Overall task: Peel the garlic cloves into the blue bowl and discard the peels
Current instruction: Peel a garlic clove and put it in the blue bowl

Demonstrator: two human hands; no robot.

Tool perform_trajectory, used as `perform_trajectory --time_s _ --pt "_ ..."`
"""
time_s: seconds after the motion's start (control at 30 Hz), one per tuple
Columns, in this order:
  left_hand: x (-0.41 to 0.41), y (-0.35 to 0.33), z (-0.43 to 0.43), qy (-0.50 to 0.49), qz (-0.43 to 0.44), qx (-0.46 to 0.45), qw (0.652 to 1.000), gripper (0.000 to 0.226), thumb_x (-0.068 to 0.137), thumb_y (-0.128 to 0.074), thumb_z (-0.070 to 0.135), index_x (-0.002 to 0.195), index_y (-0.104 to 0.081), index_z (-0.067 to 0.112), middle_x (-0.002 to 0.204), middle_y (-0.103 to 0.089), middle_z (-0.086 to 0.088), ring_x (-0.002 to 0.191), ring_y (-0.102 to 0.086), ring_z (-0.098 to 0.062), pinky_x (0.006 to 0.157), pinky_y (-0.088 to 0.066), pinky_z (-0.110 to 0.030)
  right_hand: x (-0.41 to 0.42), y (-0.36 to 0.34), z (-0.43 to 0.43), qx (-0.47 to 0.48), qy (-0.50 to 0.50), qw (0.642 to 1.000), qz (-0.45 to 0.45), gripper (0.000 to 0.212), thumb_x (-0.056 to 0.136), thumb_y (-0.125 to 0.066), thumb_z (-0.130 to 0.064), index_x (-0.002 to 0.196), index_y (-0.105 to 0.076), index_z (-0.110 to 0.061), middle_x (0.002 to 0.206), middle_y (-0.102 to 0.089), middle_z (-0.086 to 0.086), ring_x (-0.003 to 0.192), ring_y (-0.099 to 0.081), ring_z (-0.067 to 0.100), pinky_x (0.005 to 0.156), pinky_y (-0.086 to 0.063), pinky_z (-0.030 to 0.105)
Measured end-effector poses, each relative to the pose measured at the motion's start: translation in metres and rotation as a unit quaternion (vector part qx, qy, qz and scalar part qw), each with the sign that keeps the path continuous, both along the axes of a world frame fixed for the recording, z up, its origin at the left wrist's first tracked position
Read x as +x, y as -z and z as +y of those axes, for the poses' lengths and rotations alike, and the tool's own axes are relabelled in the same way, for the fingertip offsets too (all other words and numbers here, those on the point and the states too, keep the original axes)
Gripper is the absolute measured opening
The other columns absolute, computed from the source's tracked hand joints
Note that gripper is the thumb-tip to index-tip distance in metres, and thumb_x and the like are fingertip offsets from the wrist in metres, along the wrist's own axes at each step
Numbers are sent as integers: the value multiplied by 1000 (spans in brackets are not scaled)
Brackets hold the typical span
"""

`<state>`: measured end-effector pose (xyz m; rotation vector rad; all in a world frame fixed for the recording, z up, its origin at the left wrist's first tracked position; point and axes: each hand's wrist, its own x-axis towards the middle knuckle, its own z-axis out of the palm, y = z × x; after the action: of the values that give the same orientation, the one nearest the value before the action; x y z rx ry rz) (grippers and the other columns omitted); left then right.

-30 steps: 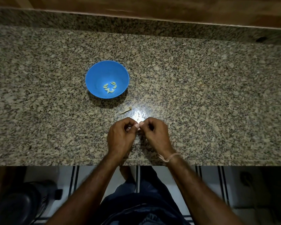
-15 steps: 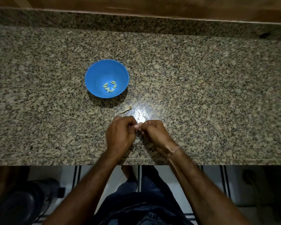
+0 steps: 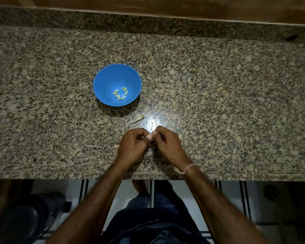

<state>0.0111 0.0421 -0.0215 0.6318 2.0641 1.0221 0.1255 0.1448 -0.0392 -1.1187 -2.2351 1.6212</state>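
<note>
Grip: left hand (image 3: 132,147) and right hand (image 3: 169,145) pinch together on a presumed, hidden clove; several peeled cloves (image 3: 120,94) lie in blue bowl (image 3: 102,81); one peel (image 3: 136,119) on tabletop (image 3: 218,103) awaits discarding.

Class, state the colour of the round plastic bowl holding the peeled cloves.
Bright blue: the round plastic bowl shows best in the head view.

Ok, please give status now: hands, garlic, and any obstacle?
Left hand and right hand pinch a hidden clove together. Peeled cloves in blue bowl. One peel on counter, between hands and bowl.
</note>
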Motion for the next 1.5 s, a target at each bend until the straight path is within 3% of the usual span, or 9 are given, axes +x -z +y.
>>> perform_trajectory --time_s 0.2,0.43,0.6,0.7,0.87,1.03,1.23,1.37,1.5 --pt "4 -2 0 73 295 -26 952 7 91 -64 22 84 -62 25 79 -64 9 82 -55 -18 62 -34 -32 -8 -2 0 -353 107 929 -15 21 99 -56 -11 77 -55 -11 67 -45 2 60 -40 14 55 -32 29" --pt "-10 0 3 -79 -284 15 955 22 86 -65 9 66 -70 16 77 -64 -16 77 -51 -27 66 -38 -30 -5 9 2 161 -63 984 36 27 104 -54 -17 78 -46 -13 71 -44 -4 70 -41 19 61 -29 24" --pt "-2 5 -2 95 274 -26 957 13 87 -67 20 78 -59 23 73 -59 8 77 -53 -18 57 -42 -33 -10 -4 0 -265 73 961 -29 24 101 -57 -11 78 -57 -12 67 -52 2 61 -45 13 57 -36 28" --pt "0 0 1 124 345 6 930 12 88 -65 20 79 -57 23 75 -57 6 83 -51 -20 54 -39 -32 -13 -1 0 -458 141 878 -8 22 98 -49 -5 79 -59 -12 66 -43 0 58 -35 12 55 -28 27" --pt "-11 -3 6 27 -8 2 1000 19 88 -62 34 78 -66 17 68 -65 6 66 -59 -18 63 -44 -35 -3 3 -5 -45 33 998 26 27 106 -54 -16 83 -55 -3 74 -54 13 67 -46 13 60 -36 28" --pt "-9 2 2 -61 -315 -11 947 32 101 -55 12 72 -64 21 65 -53 -1 55 -37 -14 50 -24 -26 -7 0 3 101 -39 994 16 27 105 -55 -15 79 -52 -10 72 -53 0 67 -45 13 59 -32 24" --pt "1 7 -6 126 317 8 940 17 99 -56 20 84 -49 26 79 -50 8 77 -48 -17 57 -38 -35 -18 -4 3 -475 125 871 -31 22 99 -45 -4 80 -54 -12 65 -39 0 56 -33 12 55 -24 28" --pt "0 8 3 27 44 42 998 22 101 -49 21 80 -51 16 71 -54 4 66 -50 -15 59 -37 -35 -11 -2 -5 -197 64 978 33 29 106 -52 -15 79 -52 -7 70 -48 3 65 -43 13 60 -35 30" --pt "-3 3 10 -87 -329 8 940 29 100 -44 17 72 -50 19 64 -39 0 54 -32 -14 55 -14 -33 -7 -2 1 84 -11 995 50 26 106 -55 -14 81 -54 -8 70 -53 -3 64 -45 8 59 -34 23"
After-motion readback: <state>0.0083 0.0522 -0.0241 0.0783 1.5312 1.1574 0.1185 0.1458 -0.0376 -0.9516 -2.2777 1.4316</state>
